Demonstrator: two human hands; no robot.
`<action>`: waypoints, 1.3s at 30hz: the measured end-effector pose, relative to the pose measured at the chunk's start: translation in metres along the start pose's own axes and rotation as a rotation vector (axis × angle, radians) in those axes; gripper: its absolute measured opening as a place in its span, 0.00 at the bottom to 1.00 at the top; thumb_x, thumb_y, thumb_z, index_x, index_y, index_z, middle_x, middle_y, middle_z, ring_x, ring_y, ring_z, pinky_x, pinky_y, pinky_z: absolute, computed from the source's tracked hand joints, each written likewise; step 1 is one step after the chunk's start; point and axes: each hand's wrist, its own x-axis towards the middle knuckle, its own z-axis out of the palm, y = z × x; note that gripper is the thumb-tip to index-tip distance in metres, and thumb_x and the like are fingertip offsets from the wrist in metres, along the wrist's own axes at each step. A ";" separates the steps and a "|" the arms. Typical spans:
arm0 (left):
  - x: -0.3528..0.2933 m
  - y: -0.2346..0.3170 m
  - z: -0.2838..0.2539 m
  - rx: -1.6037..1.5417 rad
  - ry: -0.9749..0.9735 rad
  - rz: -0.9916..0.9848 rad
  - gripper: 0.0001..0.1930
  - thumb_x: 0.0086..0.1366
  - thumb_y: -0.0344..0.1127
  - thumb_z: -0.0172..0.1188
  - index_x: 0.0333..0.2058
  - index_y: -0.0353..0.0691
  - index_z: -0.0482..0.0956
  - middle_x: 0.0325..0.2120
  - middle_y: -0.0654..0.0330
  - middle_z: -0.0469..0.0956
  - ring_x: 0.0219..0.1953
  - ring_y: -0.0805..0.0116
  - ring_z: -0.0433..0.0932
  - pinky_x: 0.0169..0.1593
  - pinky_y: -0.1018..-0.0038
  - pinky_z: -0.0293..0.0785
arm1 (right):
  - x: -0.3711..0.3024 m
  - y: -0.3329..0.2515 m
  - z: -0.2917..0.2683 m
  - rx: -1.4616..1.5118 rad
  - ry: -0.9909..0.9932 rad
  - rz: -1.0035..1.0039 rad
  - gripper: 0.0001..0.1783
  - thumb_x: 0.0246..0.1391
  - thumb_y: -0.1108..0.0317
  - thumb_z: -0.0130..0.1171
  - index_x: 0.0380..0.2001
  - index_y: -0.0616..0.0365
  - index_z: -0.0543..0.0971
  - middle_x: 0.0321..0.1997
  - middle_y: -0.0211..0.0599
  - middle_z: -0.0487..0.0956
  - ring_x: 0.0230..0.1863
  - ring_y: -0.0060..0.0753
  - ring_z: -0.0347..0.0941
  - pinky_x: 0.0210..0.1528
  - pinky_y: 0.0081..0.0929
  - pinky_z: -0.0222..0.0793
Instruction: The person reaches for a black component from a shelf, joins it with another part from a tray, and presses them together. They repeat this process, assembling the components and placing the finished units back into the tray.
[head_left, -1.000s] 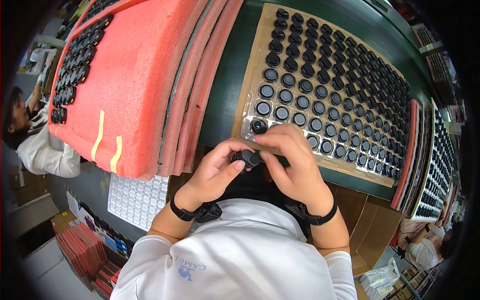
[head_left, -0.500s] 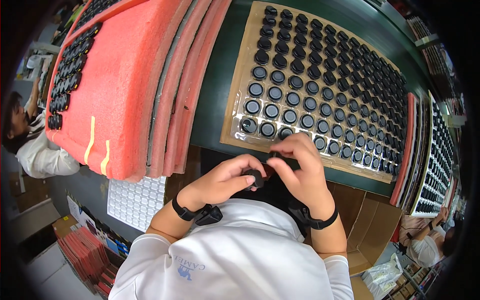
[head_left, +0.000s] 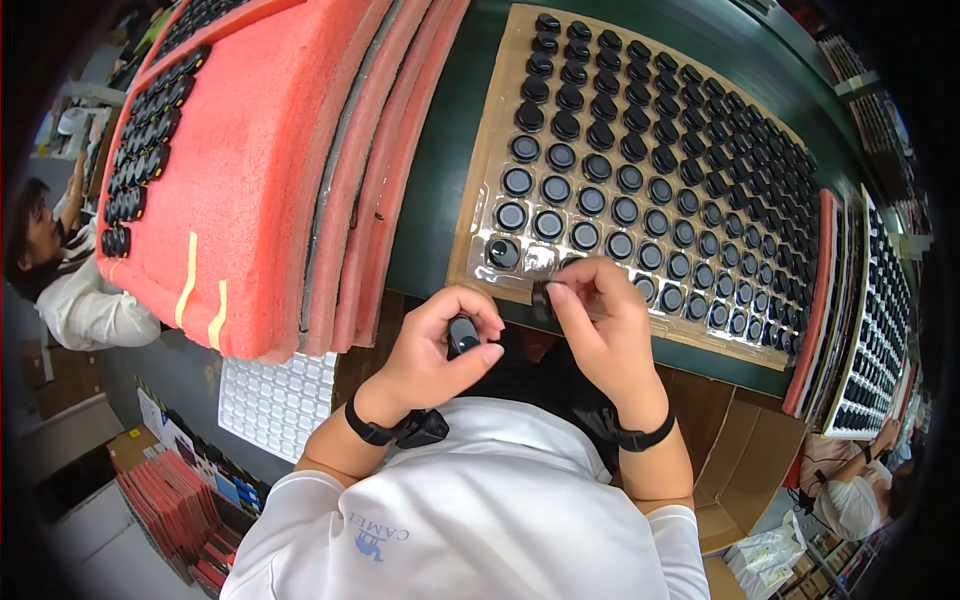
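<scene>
While the left hand [head_left: 440,345] grips 1 black cap [head_left: 462,333], the right hand [head_left: 600,320] pinches another [head_left: 541,298] just beside the tray [head_left: 478,215].

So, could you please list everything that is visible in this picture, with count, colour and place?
small round part: one, black, held in the left hand
second round part: one, black, pinched in the right hand's fingers
clear tray: one, on tan card, on the table ahead, filled with many black round parts
green table: one, under the tray
red foam sheets: a stack, at the left, with black parts along the far-left edge
further trays: several, at the right, with black parts
white empty tray: one, low at the left
cardboard box: one, brown, low at the right
co-worker: one, white sleeve, far left
left hand: black wristband
right hand: black wristband
</scene>
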 end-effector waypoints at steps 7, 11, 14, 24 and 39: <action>0.021 0.012 0.027 0.343 0.057 0.402 0.19 0.44 0.23 0.66 0.38 0.37 0.73 0.31 0.59 0.72 0.30 0.70 0.71 0.34 0.77 0.69 | -0.024 -0.010 -0.007 0.679 -0.092 0.254 0.07 0.57 0.71 0.52 0.35 0.64 0.72 0.33 0.29 0.74 0.32 0.14 0.66 0.35 0.13 0.62; 0.017 0.013 0.036 0.416 0.013 0.411 0.21 0.44 0.25 0.67 0.39 0.35 0.73 0.32 0.55 0.72 0.29 0.72 0.69 0.33 0.78 0.68 | -0.036 -0.005 -0.013 0.568 -0.076 0.185 0.07 0.57 0.71 0.51 0.36 0.64 0.71 0.34 0.31 0.74 0.32 0.15 0.66 0.35 0.13 0.62; 0.014 0.014 0.036 0.400 -0.007 0.346 0.21 0.44 0.27 0.67 0.40 0.35 0.73 0.33 0.55 0.73 0.27 0.72 0.69 0.32 0.78 0.68 | -0.040 -0.001 -0.012 0.457 -0.051 0.083 0.08 0.57 0.71 0.51 0.37 0.64 0.71 0.34 0.31 0.73 0.31 0.16 0.65 0.34 0.14 0.61; 0.011 0.013 0.035 0.316 0.001 0.309 0.24 0.43 0.28 0.68 0.41 0.36 0.71 0.33 0.55 0.74 0.25 0.70 0.69 0.30 0.77 0.68 | -0.039 -0.005 -0.005 0.277 0.042 -0.139 0.09 0.53 0.73 0.55 0.37 0.63 0.72 0.27 0.30 0.70 0.24 0.19 0.64 0.27 0.16 0.61; 0.010 0.003 0.028 -0.290 -0.065 -0.046 0.20 0.52 0.36 0.64 0.41 0.35 0.70 0.37 0.57 0.73 0.35 0.73 0.73 0.40 0.77 0.68 | -0.036 0.003 0.000 1.293 -0.121 0.178 0.12 0.62 0.61 0.41 0.35 0.59 0.66 0.27 0.36 0.69 0.26 0.24 0.60 0.31 0.22 0.57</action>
